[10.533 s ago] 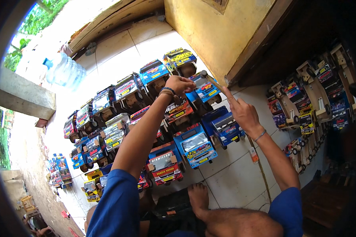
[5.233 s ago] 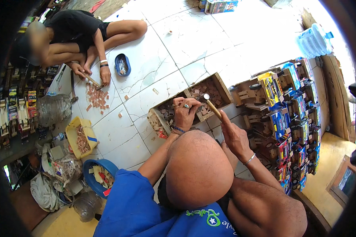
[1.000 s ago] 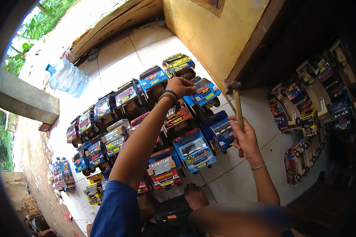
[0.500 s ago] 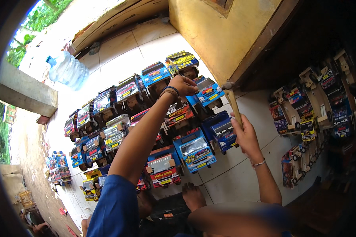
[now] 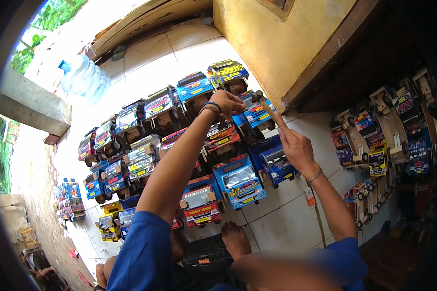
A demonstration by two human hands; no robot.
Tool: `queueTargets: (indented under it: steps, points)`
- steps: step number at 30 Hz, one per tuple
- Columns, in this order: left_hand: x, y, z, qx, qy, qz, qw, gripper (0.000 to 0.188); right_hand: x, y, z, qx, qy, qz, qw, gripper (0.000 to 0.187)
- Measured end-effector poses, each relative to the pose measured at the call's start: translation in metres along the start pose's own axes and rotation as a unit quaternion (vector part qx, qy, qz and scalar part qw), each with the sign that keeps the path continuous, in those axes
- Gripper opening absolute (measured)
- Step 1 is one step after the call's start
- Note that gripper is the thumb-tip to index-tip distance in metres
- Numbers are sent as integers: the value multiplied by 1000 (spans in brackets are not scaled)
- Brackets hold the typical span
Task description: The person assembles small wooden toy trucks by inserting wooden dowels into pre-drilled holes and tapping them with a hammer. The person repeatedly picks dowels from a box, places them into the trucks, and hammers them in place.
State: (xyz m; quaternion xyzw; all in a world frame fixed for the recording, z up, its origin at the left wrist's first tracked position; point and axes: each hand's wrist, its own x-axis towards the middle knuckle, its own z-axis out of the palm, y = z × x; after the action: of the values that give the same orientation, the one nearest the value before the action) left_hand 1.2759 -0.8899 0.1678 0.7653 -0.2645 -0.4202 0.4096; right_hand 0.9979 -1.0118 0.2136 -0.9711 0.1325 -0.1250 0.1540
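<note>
My right hand is closed around the wooden handle of a hammer, index finger stretched along it. The hammer's head is over the front of a blue toy truck in the far row, close to my left fingertips. My left hand reaches to the same truck with fingers pinched together; whatever they hold is too small or hidden to make out. Beside it stand a yellow-and-black toy truck and another blue one. Below my hands are a light-blue truck and a dark-blue truck.
Several more toy trucks stand in rows on the white tiles, among them a red one. Upturned wooden trucks lie on the right by a yellow wall. A large clear water bottle lies far left. My bare foot is near the front row.
The hammer has swung left and down, its head now over the blue truck near my left fingers. My right hand has moved slightly with it; my left hand stays at the truck.
</note>
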Motion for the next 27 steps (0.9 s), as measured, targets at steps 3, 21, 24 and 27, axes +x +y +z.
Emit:
queueTargets:
  steps: [3, 21, 24, 27]
  points:
    - [-2, 0, 0, -27, 4, 8, 1000, 30, -1, 2, 0, -61, -43, 5, 997, 66]
    - [2, -5, 0, -129, -6, -38, 991, 31, 6, 23, 4, -106, 0, -50, 993, 69]
    - [2, -7, 1, -150, -14, -33, 988, 29, 6, 25, 5, -35, 112, -71, 991, 69]
    - [3, -8, 1, -164, -19, -32, 986, 28, 4, 25, 10, -64, 68, -74, 993, 67]
